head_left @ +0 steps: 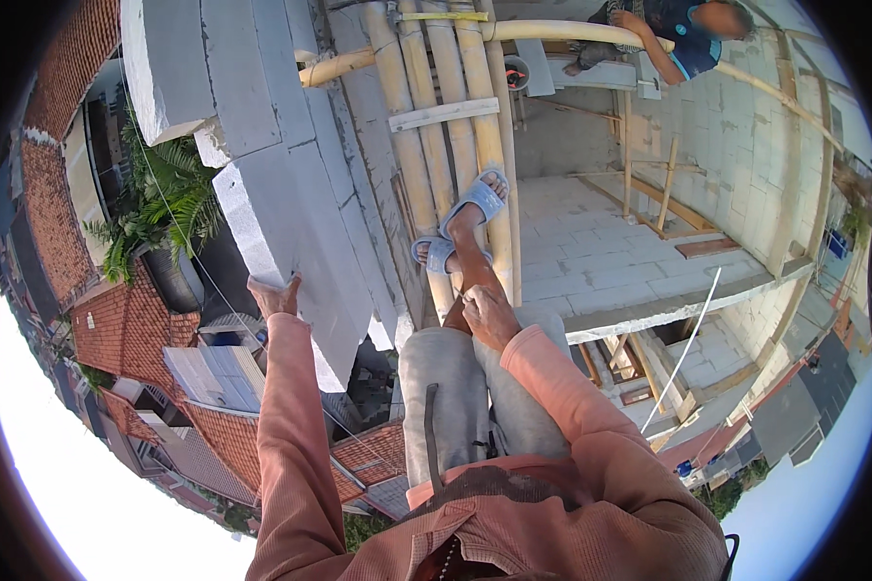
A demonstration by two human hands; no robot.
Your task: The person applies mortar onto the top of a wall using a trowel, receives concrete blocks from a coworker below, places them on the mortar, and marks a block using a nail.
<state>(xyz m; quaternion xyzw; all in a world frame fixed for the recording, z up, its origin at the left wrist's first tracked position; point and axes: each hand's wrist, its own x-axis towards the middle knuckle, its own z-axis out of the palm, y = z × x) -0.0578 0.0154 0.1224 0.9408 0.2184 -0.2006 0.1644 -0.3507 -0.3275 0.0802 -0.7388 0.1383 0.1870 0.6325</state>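
Observation:
My left hand [276, 296] rests on the outer edge of a pale grey lightweight block [295, 252] in the wall, thumb and fingers apart. My right hand [489, 316] is closed, its fingers curled in front of my lower leg by the knee; whether anything is inside them is hidden. I sit in grey trousers [444, 397] with my feet in blue slide sandals [477, 201], set on a row of bamboo poles [443, 87]. A short wooden batten [444, 114] lies across these poles.
Left of the wall is a drop to tiled roofs [116, 334] and a palm [179, 194]. On the right a lower block floor [591, 232] lies beyond an edge. A person [683, 39] sits at upper right by a horizontal bamboo pole [572, 33]; a dark bucket [516, 74] stands nearby.

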